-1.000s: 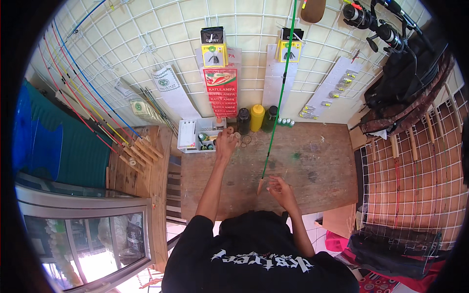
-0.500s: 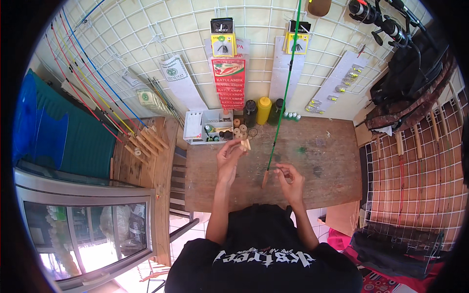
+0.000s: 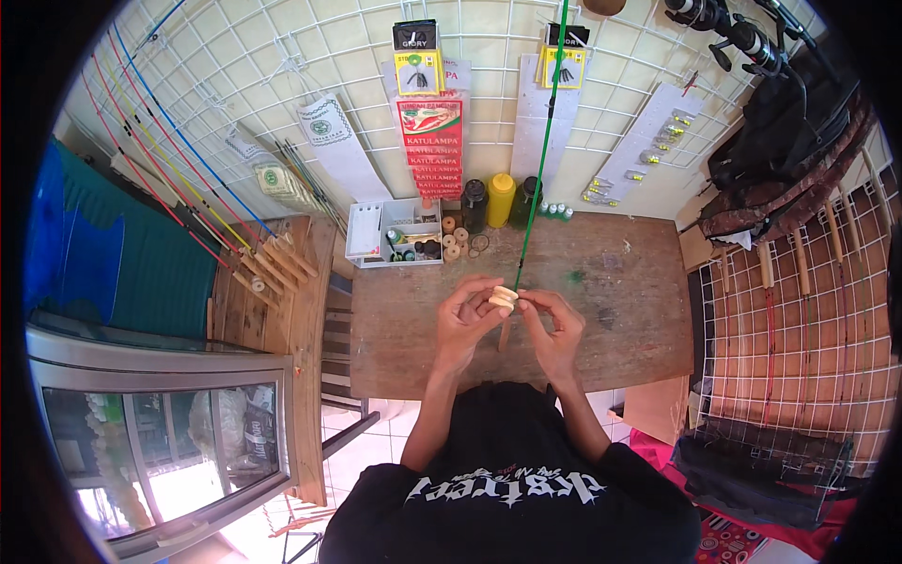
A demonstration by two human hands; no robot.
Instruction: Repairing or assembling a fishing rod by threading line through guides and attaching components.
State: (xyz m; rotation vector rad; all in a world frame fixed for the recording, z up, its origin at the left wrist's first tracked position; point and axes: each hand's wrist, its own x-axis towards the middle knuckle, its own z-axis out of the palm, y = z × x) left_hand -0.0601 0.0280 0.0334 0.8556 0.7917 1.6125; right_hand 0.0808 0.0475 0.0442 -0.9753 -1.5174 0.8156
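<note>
1. A pale wooden spool is gripped between the thumb and fingers of the left hand, above the front half of the table.
2. The right hand's fingertips are brought close to the spool's right side; whether anything is pinched there cannot be told.
3. The green rod is seen behind the hands, its handle partly hidden.
4. Small wooden rings are grouped beside the white tray, near a yellow bottle.
</note>
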